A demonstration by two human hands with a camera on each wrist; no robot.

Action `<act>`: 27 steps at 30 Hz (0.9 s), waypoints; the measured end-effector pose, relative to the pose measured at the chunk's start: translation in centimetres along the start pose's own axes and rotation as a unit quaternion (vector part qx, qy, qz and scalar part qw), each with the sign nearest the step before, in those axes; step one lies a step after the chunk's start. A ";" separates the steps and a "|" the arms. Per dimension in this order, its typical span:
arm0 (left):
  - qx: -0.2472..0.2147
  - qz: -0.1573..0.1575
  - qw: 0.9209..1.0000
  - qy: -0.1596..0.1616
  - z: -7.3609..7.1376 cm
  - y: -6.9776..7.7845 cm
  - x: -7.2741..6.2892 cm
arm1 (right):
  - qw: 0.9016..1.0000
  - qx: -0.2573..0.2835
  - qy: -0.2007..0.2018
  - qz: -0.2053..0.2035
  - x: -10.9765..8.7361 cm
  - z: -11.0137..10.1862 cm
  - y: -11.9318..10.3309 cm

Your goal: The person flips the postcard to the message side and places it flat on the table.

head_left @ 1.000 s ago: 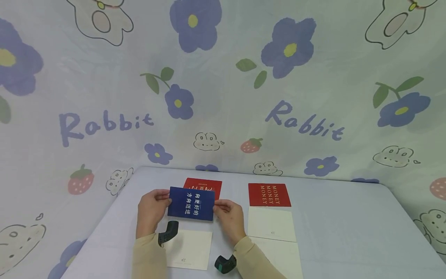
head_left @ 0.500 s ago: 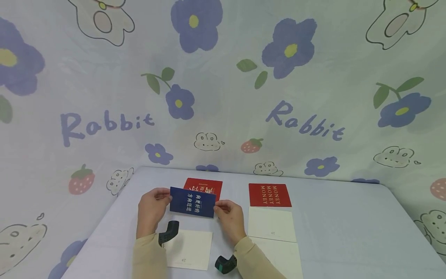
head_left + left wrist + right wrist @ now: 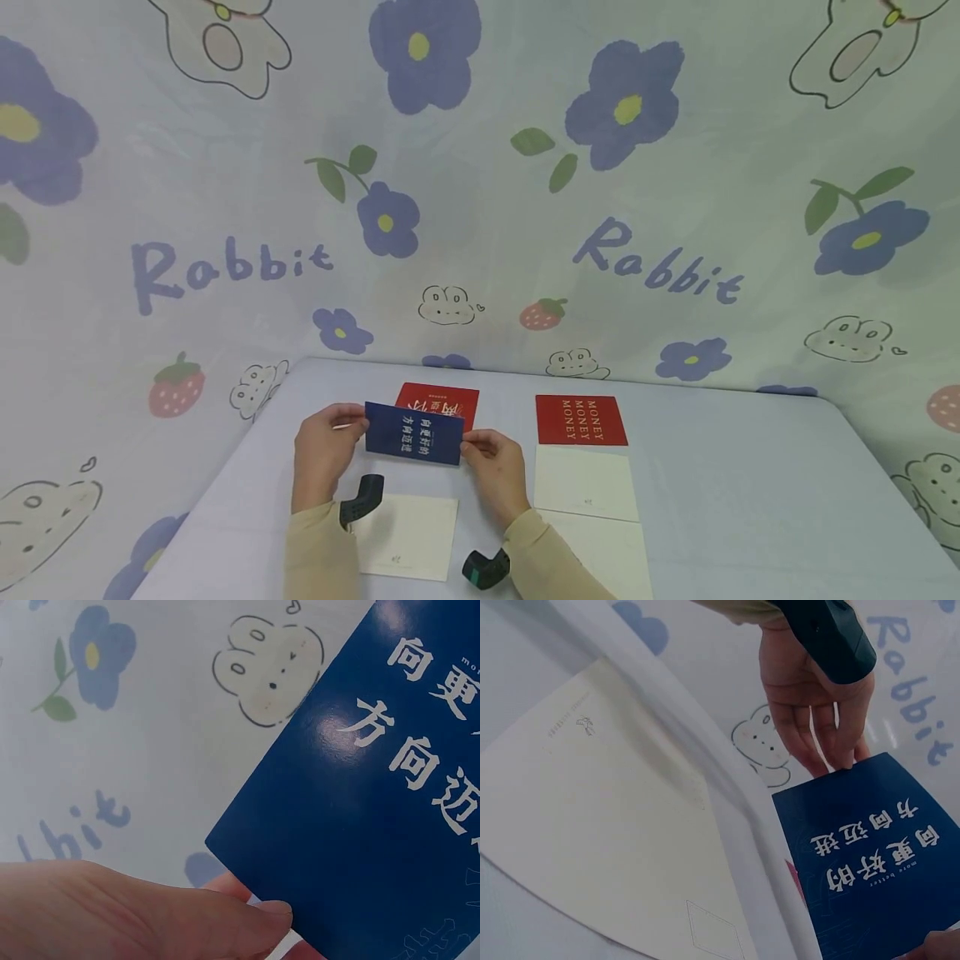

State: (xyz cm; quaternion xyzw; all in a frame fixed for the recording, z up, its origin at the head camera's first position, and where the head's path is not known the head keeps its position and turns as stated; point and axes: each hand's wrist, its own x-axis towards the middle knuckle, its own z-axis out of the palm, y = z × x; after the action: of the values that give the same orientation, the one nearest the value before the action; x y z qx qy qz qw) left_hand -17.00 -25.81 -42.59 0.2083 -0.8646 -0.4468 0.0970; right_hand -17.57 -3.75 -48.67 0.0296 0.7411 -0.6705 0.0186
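A dark blue postcard (image 3: pixel 415 433) with white Chinese characters is held up between my two hands. My left hand (image 3: pixel 327 450) pinches its left edge, the thumb (image 3: pixel 259 921) lying near a corner in the left wrist view. The right hand (image 3: pixel 497 471) pinches the opposite edge; only its thumb tip (image 3: pixel 941 946) shows at the bottom of the right wrist view. Behind the blue postcard, a red postcard (image 3: pixel 442 398) with white lettering lies partly hidden on the table. Nearer me, a cream postcard (image 3: pixel 408 537) lies with its plain side up, partly behind the left wrist's black camera mount (image 3: pixel 366 498).
To the right, a red "MONEY" postcard (image 3: pixel 581 420) lies above two cream ones, an upper card (image 3: pixel 585 479) and a lower card (image 3: pixel 603 550) partly covered by the right sleeve (image 3: pixel 551 554). A patterned cloth backdrop (image 3: pixel 480 208) rises behind the white table (image 3: pixel 750 500).
Since a second ago, the blue postcard has tilted: its lower edge has risen and its face looks shorter, while slightly more of the red postcard's lettering shows. Both hands stay almost in place.
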 end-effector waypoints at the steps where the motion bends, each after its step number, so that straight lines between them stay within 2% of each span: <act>1: -0.001 -0.002 1.000 0.000 0.0 0.0 0.0 | 1.000 -0.002 0.000 0.000 0.0 0.0 0.0; 9: -0.016 -0.022 1.000 -0.007 0.0 0.2 0.0 | 1.000 -0.023 0.014 -0.002 -0.1 0.1 0.0; 22: -0.071 -0.025 0.997 -0.015 0.0 0.0 0.2 | 1.000 -0.012 0.015 0.005 -0.1 0.0 -0.1; 27: -0.077 -0.029 0.996 -0.020 0.0 0.0 0.1 | 1.000 -0.013 0.017 0.001 0.0 0.0 0.0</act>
State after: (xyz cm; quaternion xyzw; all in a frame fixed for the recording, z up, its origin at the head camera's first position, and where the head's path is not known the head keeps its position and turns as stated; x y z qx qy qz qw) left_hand -17.12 -25.88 -42.63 0.2164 -0.8230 -0.5188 0.0818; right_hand -17.54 -3.75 -48.68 0.0416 0.7501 -0.6600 0.0073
